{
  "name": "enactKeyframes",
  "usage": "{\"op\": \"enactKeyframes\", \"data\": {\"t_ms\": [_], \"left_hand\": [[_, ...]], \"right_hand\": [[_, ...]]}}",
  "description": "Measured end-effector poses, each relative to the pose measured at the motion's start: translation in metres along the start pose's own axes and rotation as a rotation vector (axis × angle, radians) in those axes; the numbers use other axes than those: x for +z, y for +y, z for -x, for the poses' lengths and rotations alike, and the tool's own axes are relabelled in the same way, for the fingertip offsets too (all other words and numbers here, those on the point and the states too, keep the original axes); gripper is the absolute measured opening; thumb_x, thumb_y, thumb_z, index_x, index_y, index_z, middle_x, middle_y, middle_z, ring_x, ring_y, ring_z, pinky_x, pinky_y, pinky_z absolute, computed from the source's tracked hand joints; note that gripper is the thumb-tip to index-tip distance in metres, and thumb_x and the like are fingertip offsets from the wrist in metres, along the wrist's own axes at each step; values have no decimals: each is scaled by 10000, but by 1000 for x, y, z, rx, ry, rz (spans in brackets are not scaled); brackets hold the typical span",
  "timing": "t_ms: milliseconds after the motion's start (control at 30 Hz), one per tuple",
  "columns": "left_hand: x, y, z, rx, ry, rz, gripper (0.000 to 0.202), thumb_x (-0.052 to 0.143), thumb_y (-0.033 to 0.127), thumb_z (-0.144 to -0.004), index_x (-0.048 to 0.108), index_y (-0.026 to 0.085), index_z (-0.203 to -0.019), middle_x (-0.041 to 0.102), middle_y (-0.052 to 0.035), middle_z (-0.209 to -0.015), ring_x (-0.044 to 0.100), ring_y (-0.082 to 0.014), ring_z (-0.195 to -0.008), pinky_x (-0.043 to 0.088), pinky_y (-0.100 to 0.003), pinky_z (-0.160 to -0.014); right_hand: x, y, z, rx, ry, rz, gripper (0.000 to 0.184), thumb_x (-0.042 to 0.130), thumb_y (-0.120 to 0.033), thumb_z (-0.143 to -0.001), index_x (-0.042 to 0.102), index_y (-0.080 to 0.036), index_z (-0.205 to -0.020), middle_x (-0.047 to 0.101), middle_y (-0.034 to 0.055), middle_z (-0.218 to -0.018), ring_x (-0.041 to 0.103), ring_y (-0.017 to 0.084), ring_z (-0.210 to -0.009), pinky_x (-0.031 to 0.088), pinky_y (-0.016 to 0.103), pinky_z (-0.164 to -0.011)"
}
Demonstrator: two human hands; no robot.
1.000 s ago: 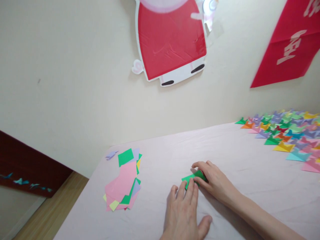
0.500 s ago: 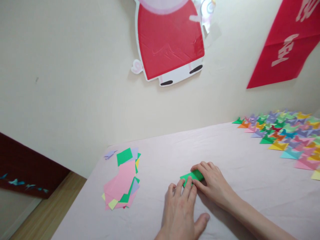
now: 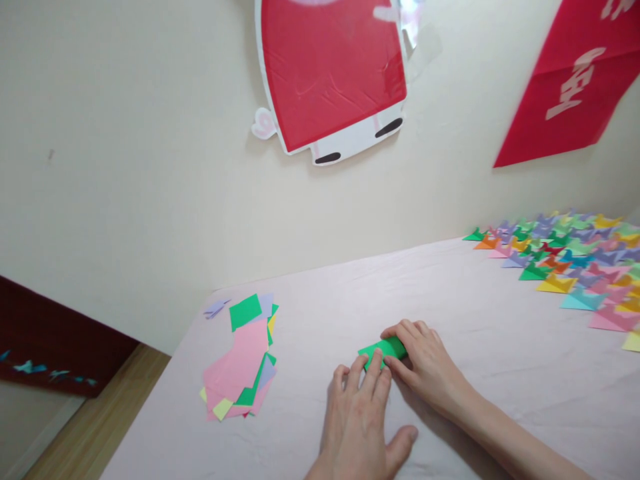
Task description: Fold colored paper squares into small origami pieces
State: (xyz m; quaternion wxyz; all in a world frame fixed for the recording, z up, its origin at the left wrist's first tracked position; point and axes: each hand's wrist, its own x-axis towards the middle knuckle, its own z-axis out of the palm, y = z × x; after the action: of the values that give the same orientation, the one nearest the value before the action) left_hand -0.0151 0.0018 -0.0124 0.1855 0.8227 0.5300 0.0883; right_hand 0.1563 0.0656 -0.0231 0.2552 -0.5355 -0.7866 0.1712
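A folded piece of green paper [image 3: 377, 348] lies on the pale pink cloth surface, partly hidden by fingers. My left hand [image 3: 357, 410] rests with its fingers spread, the fingertips pressing on the paper's near edge and the thumb held out to the side. My right hand [image 3: 423, 353] grips the paper's right end between thumb and fingers.
To the left lies a loose pile of coloured paper sheets [image 3: 235, 367], with a small folded purple paper [image 3: 217, 308] behind it. Rows of folded paper figures [image 3: 555, 267] stand at the right. A wall with a red cartoon cutout [image 3: 335, 73] rises behind the surface.
Both hands stay almost still on the green paper. The whole view has shifted slightly, with the wall cutout now higher in the picture.
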Motion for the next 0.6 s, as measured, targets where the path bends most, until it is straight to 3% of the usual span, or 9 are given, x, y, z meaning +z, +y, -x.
{"op": "enactKeyframes", "data": {"t_ms": [167, 333, 600], "left_hand": [[-2, 1, 1, 14, 21, -10, 707, 511, 654, -880, 447, 241, -1451, 361, -30, -1556, 338, -328, -1394, 259, -573, -1144], [-6, 1, 0, 35, 47, -81, 662, 506, 657, -883, 533, 212, -1373, 377, -37, -1548, 360, -334, -1380, 293, -570, -1126], [6, -9, 8, 22, 194, -189, 627, 569, 650, -852, 600, 200, -1288, 349, -89, -1558, 340, -358, -1397, 310, -558, -1108]], "right_hand": [[0, 0, 0, 11, -16, -2, 181, 612, -211, -832, 589, -202, -1011, 642, 83, -1037, 517, 278, -976, 370, 398, -822], [-2, 10, 2, 3, -24, -13, 354, 544, -143, -821, 562, -202, -1169, 614, 105, -1152, 507, 283, -1025, 376, 410, -848], [-13, 28, 5, 38, 2, 8, 515, 511, -103, -792, 547, -253, -1284, 603, 91, -1179, 520, 267, -1051, 408, 396, -875]]}}
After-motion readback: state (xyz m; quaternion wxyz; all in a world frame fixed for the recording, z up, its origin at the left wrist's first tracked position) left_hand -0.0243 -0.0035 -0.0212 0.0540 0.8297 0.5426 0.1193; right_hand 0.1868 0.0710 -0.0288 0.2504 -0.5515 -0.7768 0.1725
